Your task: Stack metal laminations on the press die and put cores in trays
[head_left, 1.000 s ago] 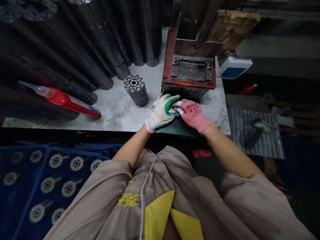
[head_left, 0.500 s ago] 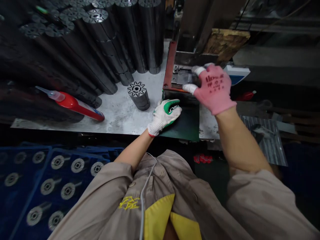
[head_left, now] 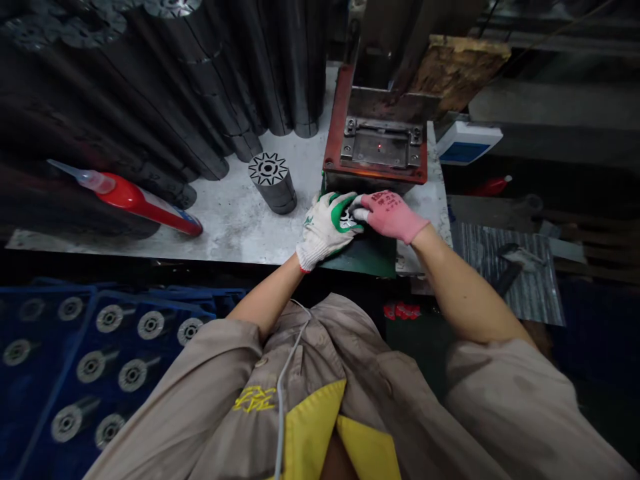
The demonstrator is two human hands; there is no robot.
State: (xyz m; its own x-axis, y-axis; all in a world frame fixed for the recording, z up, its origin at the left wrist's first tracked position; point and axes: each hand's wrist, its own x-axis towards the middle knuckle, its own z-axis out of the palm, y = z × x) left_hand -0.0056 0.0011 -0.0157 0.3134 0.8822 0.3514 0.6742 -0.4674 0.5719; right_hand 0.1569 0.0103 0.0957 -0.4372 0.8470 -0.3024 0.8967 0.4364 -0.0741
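My left hand (head_left: 327,227), in a white glove with green coating, is wrapped round a slotted metal core (head_left: 347,218); only part of its end face shows between thumb and fingers. My right hand (head_left: 387,215), in a pink glove with white fingertips, is closed in a pinch at the right side of that core. Whatever lies between its fingertips is hidden. Left of my hands, another slotted metal core (head_left: 276,187) stands upright on the bench. Just beyond my hands is a metal fixture (head_left: 381,148) on a red-edged base, with a small red light spot on its plate.
Tall stacks of dark cores (head_left: 235,73) crowd the back left of the bench (head_left: 225,220). A red bottle (head_left: 145,203) with a pointed nozzle lies before them. Blue trays (head_left: 45,393) with shafted parts sit lower left. A white-and-blue box (head_left: 470,143) stands right of the fixture.
My right hand has moved from the fixture down and left to the core in my left hand, uncovering the fixture plate. My left hand keeps its hold. The view has shifted slightly.
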